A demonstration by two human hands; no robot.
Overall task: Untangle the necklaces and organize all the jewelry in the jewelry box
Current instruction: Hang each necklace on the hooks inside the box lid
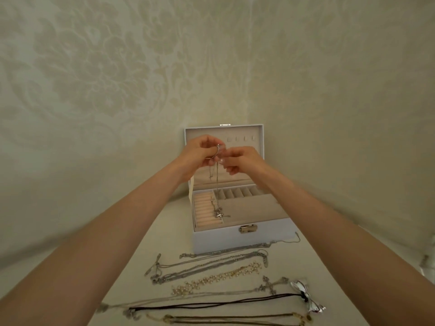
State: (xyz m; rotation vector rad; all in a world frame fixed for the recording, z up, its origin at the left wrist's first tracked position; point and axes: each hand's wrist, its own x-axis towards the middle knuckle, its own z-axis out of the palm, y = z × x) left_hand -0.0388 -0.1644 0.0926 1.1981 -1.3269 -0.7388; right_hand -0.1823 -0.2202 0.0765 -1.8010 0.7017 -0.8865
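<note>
Two hands at work: our left hand (pixel 200 152) and right hand (pixel 241 161) pinch the top of a silver necklace (pixel 217 184) before the open jewelry box (pixel 235 242), its pendant (pixel 219 212) hanging low over the tray. More necklaces (pixel 216 277) lie in rows on the table (pixel 164 234), just in front.

No writing is legible, even on the jewelry box (pixel 226 240)

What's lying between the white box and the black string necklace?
Head view shows silver chains, then a pearly gold necklace, then a cross necklace.
</note>
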